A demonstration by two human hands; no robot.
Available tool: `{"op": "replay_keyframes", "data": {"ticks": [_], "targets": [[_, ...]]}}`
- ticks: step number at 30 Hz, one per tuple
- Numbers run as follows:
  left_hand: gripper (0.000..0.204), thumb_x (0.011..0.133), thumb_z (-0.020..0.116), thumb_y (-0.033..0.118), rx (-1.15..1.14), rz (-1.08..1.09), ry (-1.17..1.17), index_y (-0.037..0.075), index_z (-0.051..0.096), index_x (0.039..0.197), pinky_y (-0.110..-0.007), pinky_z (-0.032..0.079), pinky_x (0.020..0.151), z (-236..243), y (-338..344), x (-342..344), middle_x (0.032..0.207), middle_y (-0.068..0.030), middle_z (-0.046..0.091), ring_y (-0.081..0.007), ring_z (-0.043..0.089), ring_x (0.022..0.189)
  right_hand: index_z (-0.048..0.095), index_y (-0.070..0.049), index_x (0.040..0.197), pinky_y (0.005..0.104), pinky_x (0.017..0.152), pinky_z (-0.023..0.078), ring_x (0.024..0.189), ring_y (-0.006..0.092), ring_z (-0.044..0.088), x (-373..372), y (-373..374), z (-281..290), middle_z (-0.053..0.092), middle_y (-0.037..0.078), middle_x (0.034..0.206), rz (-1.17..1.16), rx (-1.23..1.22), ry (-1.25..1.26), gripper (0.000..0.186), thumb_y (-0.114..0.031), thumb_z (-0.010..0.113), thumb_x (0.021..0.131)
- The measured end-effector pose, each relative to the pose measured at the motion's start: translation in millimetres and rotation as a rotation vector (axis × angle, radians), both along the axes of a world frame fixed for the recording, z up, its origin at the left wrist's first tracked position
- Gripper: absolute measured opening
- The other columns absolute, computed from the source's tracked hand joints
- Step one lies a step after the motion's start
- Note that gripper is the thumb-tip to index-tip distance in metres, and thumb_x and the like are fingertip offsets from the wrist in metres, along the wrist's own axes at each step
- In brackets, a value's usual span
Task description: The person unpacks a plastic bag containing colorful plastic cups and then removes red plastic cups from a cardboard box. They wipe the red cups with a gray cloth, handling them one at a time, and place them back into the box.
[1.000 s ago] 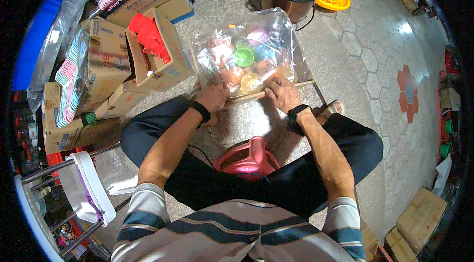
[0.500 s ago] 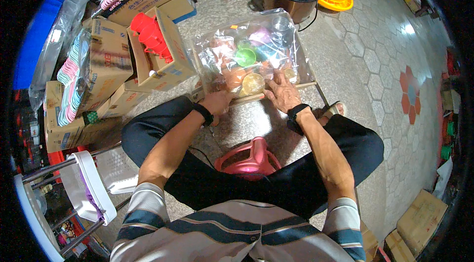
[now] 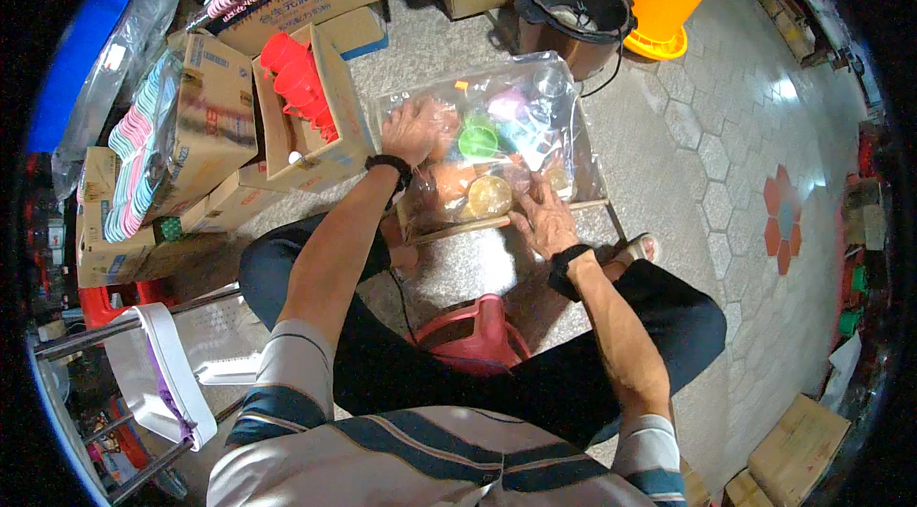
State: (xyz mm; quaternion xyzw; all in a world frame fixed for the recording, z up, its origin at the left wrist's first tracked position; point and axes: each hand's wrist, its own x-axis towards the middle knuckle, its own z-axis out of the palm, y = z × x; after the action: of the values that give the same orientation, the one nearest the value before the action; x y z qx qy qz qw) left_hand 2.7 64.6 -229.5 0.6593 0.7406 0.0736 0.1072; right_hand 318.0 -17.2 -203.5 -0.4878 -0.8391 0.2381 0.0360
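A clear plastic sheet (image 3: 521,139), wrinkled and shiny, lies over a shallow box (image 3: 449,235) on the floor before me. Beneath it show several cup-like items, among them a green cup (image 3: 479,137), a yellowish round one (image 3: 489,196) and a purple one (image 3: 509,106); glare blurs the others. My left hand (image 3: 418,129) rests on the sheet at the box's left side, fingers stretched toward the far side. My right hand (image 3: 547,220) lies over the near edge, right of the yellowish cup, with its fingers spread on the plastic.
Left of the box, an open carton (image 3: 334,158) holds red cups (image 3: 298,86). Behind stand a dark pot (image 3: 573,43) with a cord and a yellow container (image 3: 659,5). A pink stool (image 3: 478,335) sits between my legs; a white basket (image 3: 172,383) hangs on a rack at left.
My left hand has moved from the box's near left corner up to its far left side, onto the plastic. My right hand stays at the near edge. The view has shifted slightly.
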Motion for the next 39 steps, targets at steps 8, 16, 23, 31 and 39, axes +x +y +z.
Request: {"op": "replay_keyframes", "data": {"ticks": [8, 16, 23, 31, 39], "targets": [[0.052, 0.099, 0.052, 0.041, 0.017, -0.052, 0.073, 0.019, 0.05, 0.146, -0.053, 0.042, 0.101, -2.2, 13.8, 4.5, 0.141, -0.0194, 0.052, -0.0404, 0.053, 0.12, 0.057, -0.011, 0.138, 0.0574, 0.105, 0.041, 0.134, 0.0429, 0.045, -1.4, 2.1, 2.0, 0.032, 0.019, 0.156, -0.005, -0.036, 0.002, 0.048, -0.04, 0.056, 0.099], [0.056, 0.102, 0.051, 0.044, 0.162, -0.226, -0.011, 0.016, 0.046, 0.15, -0.056, 0.036, 0.113, -1.5, 47.7, 60.5, 0.158, -0.0208, 0.036, -0.0407, 0.04, 0.14, 0.059, -0.011, 0.133, 0.0554, 0.103, 0.042, 0.128, 0.0409, 0.049, -3.9, -2.4, -1.4, 0.033, 0.018, 0.155, -0.018, 0.024, -0.034, 0.046, -0.04, 0.057, 0.098], [0.054, 0.098, 0.058, 0.039, 0.201, -0.309, 0.005, 0.014, 0.051, 0.146, -0.05, 0.043, 0.104, -26.5, 52.7, 74.7, 0.138, -0.0215, 0.055, -0.0385, 0.054, 0.124, 0.063, -0.008, 0.126, 0.0537, 0.1, 0.043, 0.119, 0.041, 0.054, -1.6, -2.9, -5.6, 0.04, 0.019, 0.148, -0.034, 0.082, 0.064, 0.041, -0.035, 0.062, 0.096], [0.049, 0.098, 0.058, 0.029, 0.369, -0.329, -0.124, 0.01, 0.051, 0.143, -0.052, 0.041, 0.107, -6.9, 88.8, 102.0, 0.147, -0.0231, 0.046, -0.0408, 0.048, 0.13, 0.065, -0.007, 0.12, 0.0537, 0.098, 0.042, 0.117, 0.0406, 0.054, -2.3, -2.0, -4.8, 0.041, 0.02, 0.147, -0.049, 0.084, 0.092, 0.038, -0.034, 0.063, 0.094], [0.05, 0.103, 0.048, 0.036, 0.119, -0.397, -0.183, 0.015, 0.046, 0.149, -0.055, 0.036, 0.112, -17.5, 111.8, 136.4, 0.152, -0.0151, 0.046, -0.0412, 0.046, 0.134, 0.063, -0.005, 0.119, 0.0528, 0.104, 0.038, 0.122, 0.04, 0.051, -2.7, -5.4, -10.4, 0.04, 0.021, 0.148, -0.024, 0.094, 0.055, 0.04, -0.035, 0.063, 0.093]]}}
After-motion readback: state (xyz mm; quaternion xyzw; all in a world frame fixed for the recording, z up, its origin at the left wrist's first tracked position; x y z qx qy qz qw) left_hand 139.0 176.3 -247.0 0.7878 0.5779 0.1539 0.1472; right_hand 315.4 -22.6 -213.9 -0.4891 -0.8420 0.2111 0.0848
